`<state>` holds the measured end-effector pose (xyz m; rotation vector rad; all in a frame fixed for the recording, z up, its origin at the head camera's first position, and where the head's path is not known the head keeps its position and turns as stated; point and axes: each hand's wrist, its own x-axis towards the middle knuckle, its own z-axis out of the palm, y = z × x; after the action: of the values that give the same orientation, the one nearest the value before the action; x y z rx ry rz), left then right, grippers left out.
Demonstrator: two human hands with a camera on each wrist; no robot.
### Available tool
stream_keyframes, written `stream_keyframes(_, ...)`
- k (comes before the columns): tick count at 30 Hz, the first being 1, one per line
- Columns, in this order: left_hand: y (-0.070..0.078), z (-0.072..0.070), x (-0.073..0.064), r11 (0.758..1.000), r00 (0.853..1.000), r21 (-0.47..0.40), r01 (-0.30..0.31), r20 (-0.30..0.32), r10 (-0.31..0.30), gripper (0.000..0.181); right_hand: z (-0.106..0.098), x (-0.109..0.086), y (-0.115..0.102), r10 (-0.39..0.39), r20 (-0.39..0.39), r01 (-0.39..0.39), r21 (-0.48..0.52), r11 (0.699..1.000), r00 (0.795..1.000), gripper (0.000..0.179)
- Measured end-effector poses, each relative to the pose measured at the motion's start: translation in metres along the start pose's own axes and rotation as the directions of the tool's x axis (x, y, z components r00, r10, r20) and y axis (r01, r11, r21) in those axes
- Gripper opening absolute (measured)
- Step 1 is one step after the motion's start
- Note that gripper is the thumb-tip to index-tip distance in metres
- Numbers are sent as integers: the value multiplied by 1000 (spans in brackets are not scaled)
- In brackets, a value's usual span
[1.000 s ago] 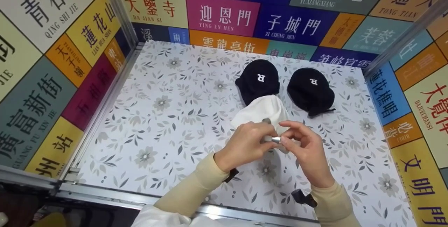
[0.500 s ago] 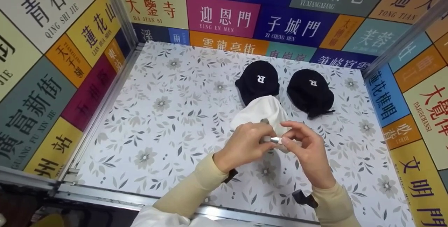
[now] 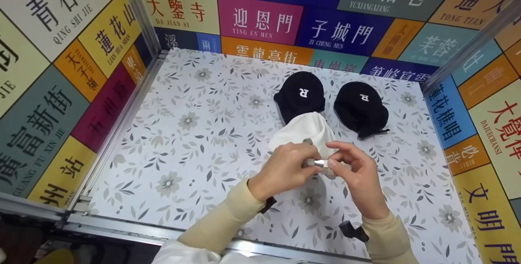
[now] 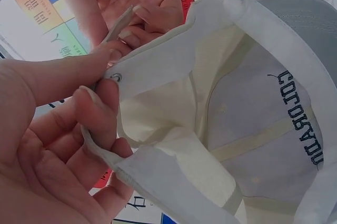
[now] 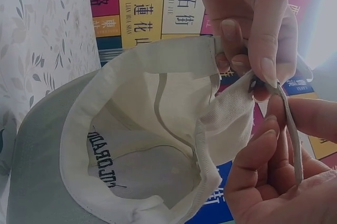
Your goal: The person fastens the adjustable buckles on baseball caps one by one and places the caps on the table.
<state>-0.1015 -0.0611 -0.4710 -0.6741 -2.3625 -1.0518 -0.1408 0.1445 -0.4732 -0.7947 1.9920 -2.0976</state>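
A white cap [image 3: 303, 127] hangs between my hands; both wrist views look into its open underside, with dark lettering [image 4: 303, 119] inside and a grey brim [image 5: 47, 150]. My left hand [image 3: 285, 168] pinches the back band of the cap near a small metal eyelet [image 4: 116, 77]. My right hand [image 3: 360, 176] holds the thin strap [image 5: 293, 140] between thumb and fingers, close against the left fingertips. From above, a short silvery piece [image 3: 320, 162] shows between the two hands. Fingers partly hide where strap and band meet.
Two black caps with a white letter, a left one [image 3: 301, 93] and a right one [image 3: 362, 105], lie beyond my hands. The flower-patterned table [image 3: 183, 154] has a metal front rail [image 3: 134, 227] and lettered panels [image 3: 260, 18] around it.
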Motion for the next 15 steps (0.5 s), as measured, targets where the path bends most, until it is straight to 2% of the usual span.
stream_keyframes(7,2,2,1,999,1000,33,-10,11,10,16,2,1,0,42,44,-38,-78,996,998,32)
stream_keyframes(15,2,3,1,998,1000,54,-13,23,12,18,2,1,3,32,63,-28,-55,998,998,34)
